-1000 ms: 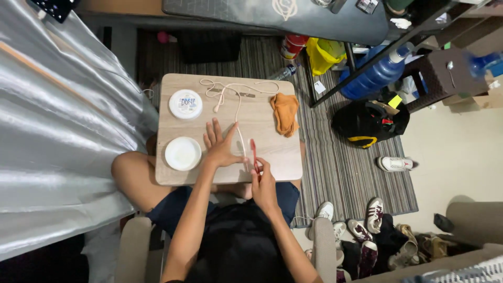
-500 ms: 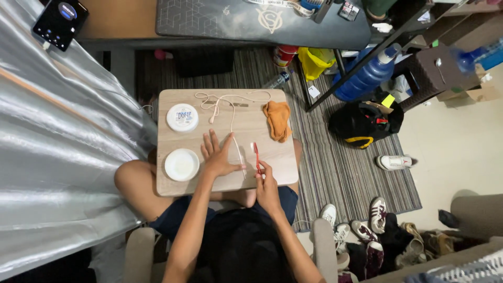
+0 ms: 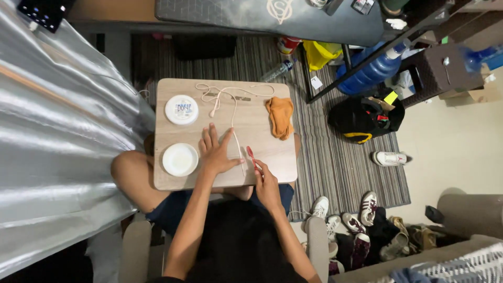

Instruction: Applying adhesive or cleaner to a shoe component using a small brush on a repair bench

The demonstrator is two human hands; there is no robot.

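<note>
Head view: right hand (image 3: 268, 184) holds red toothbrush (image 3: 251, 155) pointing away, lengthwise.

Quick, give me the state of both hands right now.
Left hand: open, flat on the wooden board, over the white cord.
Right hand: closed on a red tool.

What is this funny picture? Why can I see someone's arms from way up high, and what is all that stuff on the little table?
The camera sits on a person's head and looks straight down, so you see their own arms. The small light wooden lap table rests over their legs. The left hand lies flat on it, pressing a thin cream-coloured cord. The right hand holds a small red tool; what kind is too small to tell. Also there: a round white lidded tub, an open round white dish and an orange crumpled cloth.
</note>
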